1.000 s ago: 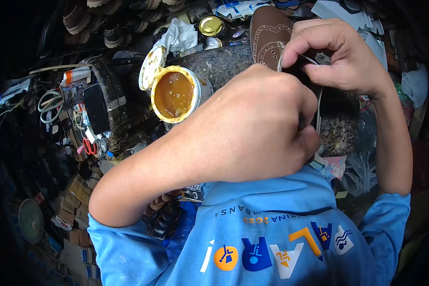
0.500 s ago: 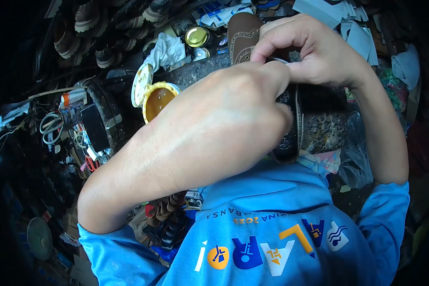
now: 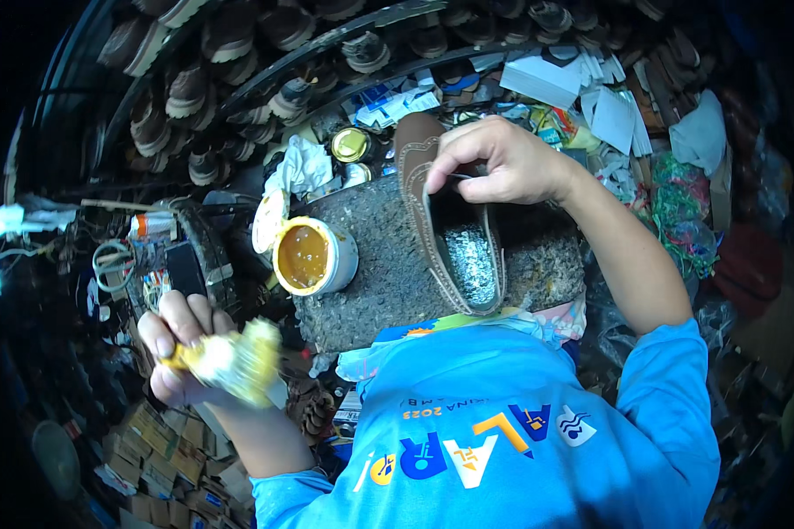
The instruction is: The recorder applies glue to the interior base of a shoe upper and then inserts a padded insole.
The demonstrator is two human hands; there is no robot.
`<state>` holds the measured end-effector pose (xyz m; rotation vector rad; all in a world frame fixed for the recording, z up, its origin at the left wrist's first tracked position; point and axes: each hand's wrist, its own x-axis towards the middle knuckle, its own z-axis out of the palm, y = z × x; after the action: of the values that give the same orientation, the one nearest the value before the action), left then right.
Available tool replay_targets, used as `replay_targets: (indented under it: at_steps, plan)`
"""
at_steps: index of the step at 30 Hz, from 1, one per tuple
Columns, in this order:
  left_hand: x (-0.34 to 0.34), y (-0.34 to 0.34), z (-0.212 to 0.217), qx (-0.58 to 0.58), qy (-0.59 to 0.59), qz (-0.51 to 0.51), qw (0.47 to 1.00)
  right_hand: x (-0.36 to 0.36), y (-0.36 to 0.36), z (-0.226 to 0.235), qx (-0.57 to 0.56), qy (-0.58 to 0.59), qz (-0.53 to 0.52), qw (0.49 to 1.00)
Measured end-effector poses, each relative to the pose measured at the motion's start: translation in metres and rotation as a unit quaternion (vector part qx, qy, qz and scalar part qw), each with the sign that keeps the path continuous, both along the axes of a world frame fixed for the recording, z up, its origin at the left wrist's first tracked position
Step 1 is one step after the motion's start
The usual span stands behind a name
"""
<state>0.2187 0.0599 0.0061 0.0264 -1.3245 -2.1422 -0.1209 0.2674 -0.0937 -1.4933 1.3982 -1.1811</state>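
On the left, clear of the work block, my left hand (image 3: 178, 346) is closed around a yellow-and-white, glue-caked brush (image 3: 243, 360); motion blurs its broad end. My right hand (image 3: 494, 160) pinches the edge of a brown shoe upper (image 3: 417, 176) with pale decorative stitching. The upper lies with its opening up and its toe away from me; its dark inside shines as if wet. My right fingers hide part of the opening. Left of the shoe, an open white tub (image 3: 342, 256) tilts toward me, with amber, glue-like paste inside and its smeared lid hinged back.
The shoe and tub rest on a rough, dark block (image 3: 370, 295) before my body. Behind it are a gold-lidded jar (image 3: 351, 145), crumpled white cloth (image 3: 302, 167) and white card boxes (image 3: 543, 81). Racks of shoes (image 3: 366, 53) curve along the back. Clear plastic bags crowd the right.
My left hand has swung from over the shoe down to the left, bringing the brush into sight. The shoe's inside now shows, while my right hand keeps its pinch. The view has shifted.
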Motion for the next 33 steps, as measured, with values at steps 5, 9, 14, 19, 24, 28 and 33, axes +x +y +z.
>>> replay_targets:
  at_steps: [5,9,14,19,24,28,33]
  plan:
    - [0.044,-0.009,-0.061,-0.071,-0.157,0.241,0.955,-0.008,0.013,-0.007,-0.039,-0.005,-0.017,0.999]
    - [0.04,0.006,-0.106,-0.373,-0.295,0.36,0.803,-0.012,0.026,-0.014,-0.029,-0.054,-0.068,0.996]
    - [0.054,0.019,-0.116,-0.53,-0.298,0.298,0.736,0.002,0.029,-0.005,-0.042,-0.035,-0.103,0.993]
    - [0.071,0.023,-0.116,-0.535,-0.292,0.263,0.748,0.064,0.044,0.0,-0.075,0.131,-0.186,0.971]
    - [0.052,0.057,-0.087,-0.567,-0.263,0.293,0.723,0.144,0.104,-0.012,-0.094,0.038,-0.366,0.925]
    - [-0.025,0.123,-0.06,-0.518,-0.242,0.065,0.818,0.162,0.128,-0.032,-0.062,-0.109,-0.455,0.882]
    - [-0.068,0.145,-0.079,-0.624,-0.263,-0.093,0.73,0.142,0.15,-0.012,-0.085,-0.063,-0.495,0.862]
